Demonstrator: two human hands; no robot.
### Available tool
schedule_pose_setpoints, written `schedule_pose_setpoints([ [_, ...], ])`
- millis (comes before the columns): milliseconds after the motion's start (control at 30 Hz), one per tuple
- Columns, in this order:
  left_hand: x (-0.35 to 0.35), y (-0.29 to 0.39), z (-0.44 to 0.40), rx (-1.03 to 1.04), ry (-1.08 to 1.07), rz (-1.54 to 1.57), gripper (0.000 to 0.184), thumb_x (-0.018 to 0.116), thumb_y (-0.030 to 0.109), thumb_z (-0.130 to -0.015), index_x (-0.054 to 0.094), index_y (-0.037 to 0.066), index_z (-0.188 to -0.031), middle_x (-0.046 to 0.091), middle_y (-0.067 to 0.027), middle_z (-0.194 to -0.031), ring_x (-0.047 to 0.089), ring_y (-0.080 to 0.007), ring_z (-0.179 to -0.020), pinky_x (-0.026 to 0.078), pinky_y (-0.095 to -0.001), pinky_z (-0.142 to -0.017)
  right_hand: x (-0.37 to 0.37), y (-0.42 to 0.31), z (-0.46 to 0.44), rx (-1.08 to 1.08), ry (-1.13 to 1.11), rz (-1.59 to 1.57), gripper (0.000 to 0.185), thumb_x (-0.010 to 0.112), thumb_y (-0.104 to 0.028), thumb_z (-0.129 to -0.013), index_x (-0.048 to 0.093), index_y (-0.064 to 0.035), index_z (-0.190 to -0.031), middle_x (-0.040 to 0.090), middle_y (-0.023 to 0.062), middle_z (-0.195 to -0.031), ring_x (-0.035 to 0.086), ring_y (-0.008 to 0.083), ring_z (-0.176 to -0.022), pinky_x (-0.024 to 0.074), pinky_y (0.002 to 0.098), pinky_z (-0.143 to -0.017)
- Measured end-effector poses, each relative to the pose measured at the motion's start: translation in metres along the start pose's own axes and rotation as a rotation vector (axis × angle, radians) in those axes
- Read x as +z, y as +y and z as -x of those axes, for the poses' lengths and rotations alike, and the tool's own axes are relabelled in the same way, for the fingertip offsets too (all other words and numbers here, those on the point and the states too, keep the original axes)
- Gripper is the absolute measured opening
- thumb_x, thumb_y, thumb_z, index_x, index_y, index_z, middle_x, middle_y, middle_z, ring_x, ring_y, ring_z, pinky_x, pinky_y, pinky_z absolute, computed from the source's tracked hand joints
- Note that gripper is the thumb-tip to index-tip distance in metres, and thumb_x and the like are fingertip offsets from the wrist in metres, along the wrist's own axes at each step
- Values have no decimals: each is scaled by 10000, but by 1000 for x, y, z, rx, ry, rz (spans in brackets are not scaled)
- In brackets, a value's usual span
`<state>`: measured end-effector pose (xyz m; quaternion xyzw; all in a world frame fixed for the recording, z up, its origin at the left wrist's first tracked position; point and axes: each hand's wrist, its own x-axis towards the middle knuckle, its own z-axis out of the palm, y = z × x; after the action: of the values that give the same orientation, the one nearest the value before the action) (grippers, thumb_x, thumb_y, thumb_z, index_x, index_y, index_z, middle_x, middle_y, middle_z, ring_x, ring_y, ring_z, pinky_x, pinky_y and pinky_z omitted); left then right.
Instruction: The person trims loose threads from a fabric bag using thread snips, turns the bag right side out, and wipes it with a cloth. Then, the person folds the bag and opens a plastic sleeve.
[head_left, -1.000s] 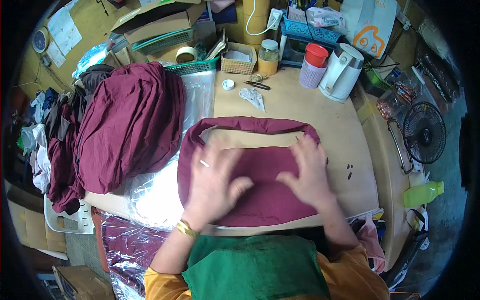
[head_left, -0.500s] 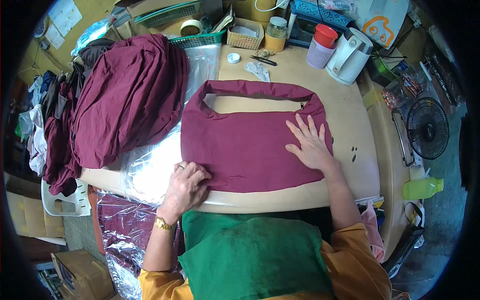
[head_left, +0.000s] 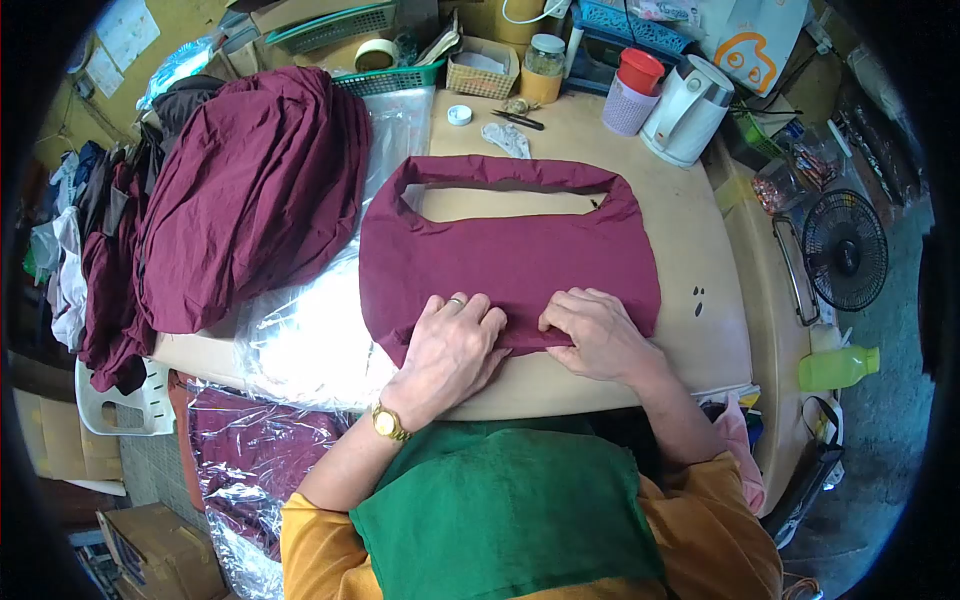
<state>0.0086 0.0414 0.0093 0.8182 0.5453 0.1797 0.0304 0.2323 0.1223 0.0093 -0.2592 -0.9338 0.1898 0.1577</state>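
A maroon fabric shoulder bag point(head_left: 500, 255) lies flat in front of me, its wide strap looped away from my body. Its near edge is bunched and lifted a little between my hands. My left hand point(head_left: 452, 345), with a ring and a gold watch, has its fingers curled into the cloth left of the middle. Farther right along the same edge, my right hand point(head_left: 597, 338) pinches the fabric with bent fingers. The fingertips of both hands are partly hidden by the hands themselves.
To the left rises a heap of maroon cloth point(head_left: 255, 210) beside clear plastic sheeting point(head_left: 300, 335). Tweezers point(head_left: 518, 120), a small white lid point(head_left: 459, 115), a jar point(head_left: 544, 68) and a white kettle point(head_left: 690, 110) stand or lie toward the back. A black fan point(head_left: 845, 250) is at right.
Both hands have come together at the bag's near edge. The right hand, earlier spread flat on the bag, now grips cloth. That edge has been gathered and raised away from me.
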Motion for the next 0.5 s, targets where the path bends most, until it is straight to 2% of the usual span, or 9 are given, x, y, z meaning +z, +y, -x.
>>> schedule_pose_setpoints([
  [100,-6,-6,-7,-48,-18,85,235,737,237,-800,624,74,-926,603,-72,-867,610,-266,-816,453,-387,-732,-13,10,2,67,-22,-18,167,688,-133,-747,629,-50,-879,643,82,-853,629,294,-837,471,408,-770],
  [167,-9,-10,-6,-68,-28,108,210,721,203,-811,629,54,-926,610,-94,-845,619,-289,-811,470,-413,-736,-20,17,7,203,3,-27,131,669,-132,-758,623,-49,-849,627,77,-814,628,286,-823,458,418,-791],
  [233,-11,-16,-2,-34,-3,81,166,687,193,-841,631,51,-906,605,-106,-806,620,-293,-780,481,-416,-752,-23,22,12,198,-65,3,124,673,-110,-750,618,-50,-844,628,78,-835,622,284,-850,447,417,-803],
  [267,-7,-19,-2,-31,-2,118,102,659,120,-816,617,45,-872,609,-118,-806,625,-298,-769,493,-411,-756,-24,25,14,189,-135,30,123,678,-89,-742,613,-52,-838,629,79,-856,616,283,-876,437,416,-816],
  [300,-5,-20,0,-31,-2,116,102,659,120,-816,617,45,-872,609,-118,-806,625,-298,-769,493,-411,-756,-24,28,16,179,-204,57,126,683,-67,-734,608,-53,-833,630,81,-877,610,281,-902,427,416,-828],
  [367,0,-21,6,-89,-135,-22,108,636,38,-742,596,46,-842,616,-122,-810,628,-300,-771,498,-397,-748,-16,36,24,188,-186,132,134,681,-39,-724,598,-55,-827,624,82,-879,604,281,-916,422,411,-832],
  [500,23,-43,34,-163,-143,-32,139,611,4,-702,598,39,-835,649,-127,-825,651,-291,-775,505,-404,-715,-6,54,49,251,-173,290,238,705,-5,-672,522,-57,-814,584,68,-845,591,277,-906,413,435,-832],
])
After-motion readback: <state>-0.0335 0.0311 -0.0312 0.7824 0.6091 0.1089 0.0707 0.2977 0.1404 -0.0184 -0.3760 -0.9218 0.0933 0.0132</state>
